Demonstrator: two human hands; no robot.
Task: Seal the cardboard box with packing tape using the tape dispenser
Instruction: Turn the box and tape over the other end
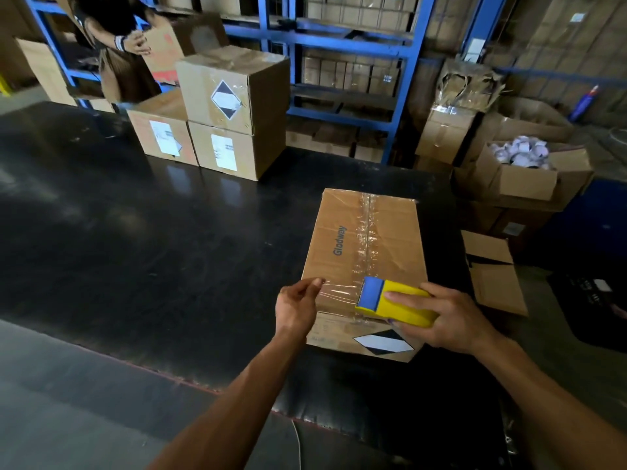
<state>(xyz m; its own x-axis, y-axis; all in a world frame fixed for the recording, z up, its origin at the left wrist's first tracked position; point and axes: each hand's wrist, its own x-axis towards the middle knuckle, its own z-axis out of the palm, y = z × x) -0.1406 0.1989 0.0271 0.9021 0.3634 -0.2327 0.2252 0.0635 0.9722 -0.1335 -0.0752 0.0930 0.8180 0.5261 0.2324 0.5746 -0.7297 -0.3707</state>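
A closed cardboard box (342,232) printed "Glodway" lies on the black table (135,232), with clear tape running down its centre seam. My right hand (448,317) grips a yellow and blue tape dispenser (390,300) over the box's near end. A strip of clear packing tape (339,290) stretches leftward from the dispenser across the box. My left hand (298,307) pinches the free end of that strip at the box's left edge.
Three taped boxes (220,113) are stacked at the table's far side. Another person's hand (135,42) holds cardboard at the back left. Blue shelving (339,45) stands behind. Open cartons (522,171) and a flattened box (492,266) sit to the right.
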